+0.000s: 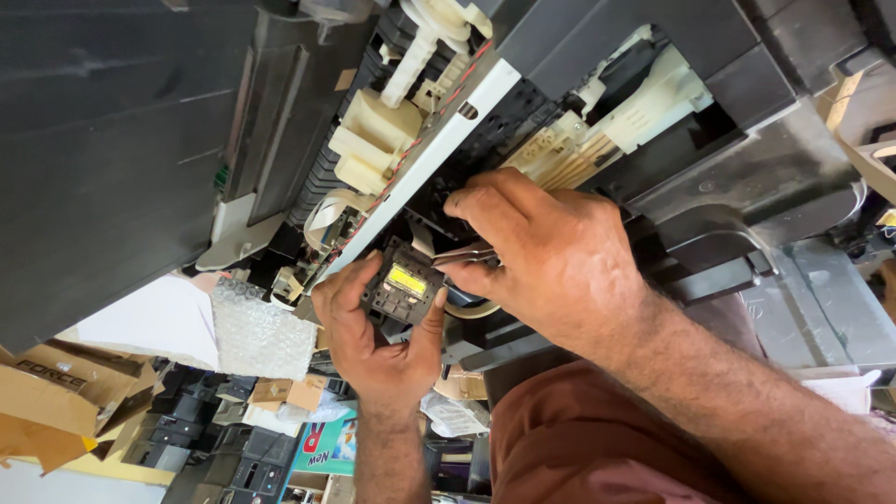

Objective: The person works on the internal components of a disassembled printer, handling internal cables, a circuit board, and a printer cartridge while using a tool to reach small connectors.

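The left hand (378,341) cupped a small black printer part (403,291) with a yellow patch, fingers closed around its edges. Just above it, the right hand (537,257) pinched metal tweezers (464,255) against the part. Beyond lay the opened printer (560,112).

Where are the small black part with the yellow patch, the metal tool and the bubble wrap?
Black part (403,286), head view: on its yellow patch.
Metal tool (465,254), head view: on its shaft.
Bubble wrap (259,331), head view: on its middle.
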